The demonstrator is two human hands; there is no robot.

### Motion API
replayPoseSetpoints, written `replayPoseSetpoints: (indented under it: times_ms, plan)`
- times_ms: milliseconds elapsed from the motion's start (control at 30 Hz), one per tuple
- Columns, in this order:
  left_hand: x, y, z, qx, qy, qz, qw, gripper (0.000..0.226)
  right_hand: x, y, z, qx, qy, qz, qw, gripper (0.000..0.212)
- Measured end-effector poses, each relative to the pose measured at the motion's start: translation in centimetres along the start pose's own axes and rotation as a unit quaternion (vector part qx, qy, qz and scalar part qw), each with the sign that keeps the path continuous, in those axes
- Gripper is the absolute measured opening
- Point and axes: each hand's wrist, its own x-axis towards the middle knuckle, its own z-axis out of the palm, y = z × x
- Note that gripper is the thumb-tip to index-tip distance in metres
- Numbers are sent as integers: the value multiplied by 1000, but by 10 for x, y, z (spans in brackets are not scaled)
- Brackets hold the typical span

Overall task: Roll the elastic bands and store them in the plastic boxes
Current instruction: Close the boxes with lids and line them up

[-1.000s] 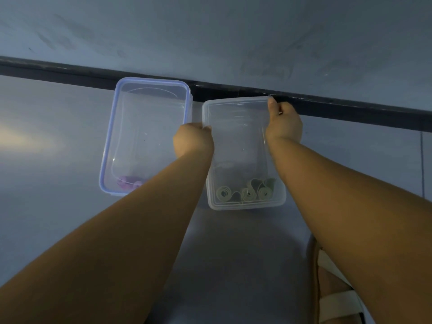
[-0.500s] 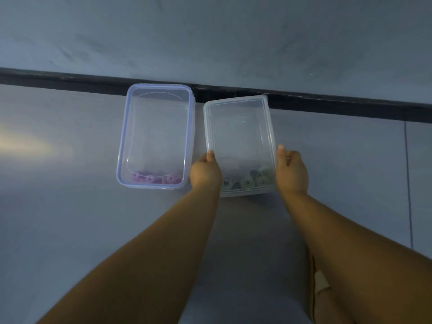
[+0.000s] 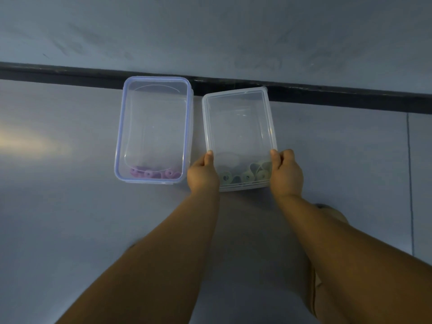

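Left hand (image 3: 203, 175), right hand (image 3: 286, 175) on box (image 3: 238, 122)

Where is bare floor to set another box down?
Bare grey floor lies left of the blue-rimmed clear plastic box and right of the clear-rimmed plastic box. It is crowded between the boxes, where the left hand grips.

Indoor room — grey tiled floor (image 3: 70, 206), dark skirting (image 3: 70, 72), plain wall (image 3: 210, 31)

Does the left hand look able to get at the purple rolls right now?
Probably not directly: a blue-rimmed lid seems shut over the purple rolls, and the left hand grips the clear box alongside.
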Motion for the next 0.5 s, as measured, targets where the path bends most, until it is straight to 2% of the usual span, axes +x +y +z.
replayPoseSetpoints:
  times_ms: [100, 133, 200, 267, 333, 433, 500]
  plan:
    - [-1, -1, 0, 0, -1, 16, 1000, 36, 2, -3, 0, -31, 4, 4, 1000, 30]
    - [-1, -1, 0, 7, -5, 22, 1000, 36, 3, -6, -2, -52, 22, -25, 998, 30]
    - [2, -2, -1, 21, -13, 30, 999, 36, 6, -17, -4, -125, 40, -139, 982, 38]
    - [2, -2, -1, 25, -20, 35, 999, 36, 12, -37, -5, -207, -32, -235, 949, 50]
    - [3, -1, 0, 20, -23, 35, 999, 36, 19, -60, -1, -266, -117, -283, 914, 55]
    - [3, -1, -1, 5, -37, 26, 999, 37, 26, -87, 16, -336, -175, -328, 865, 55]
    - [3, -1, -3, -8, -50, 20, 999, 37, 29, -96, 25, -361, -202, -318, 853, 55]
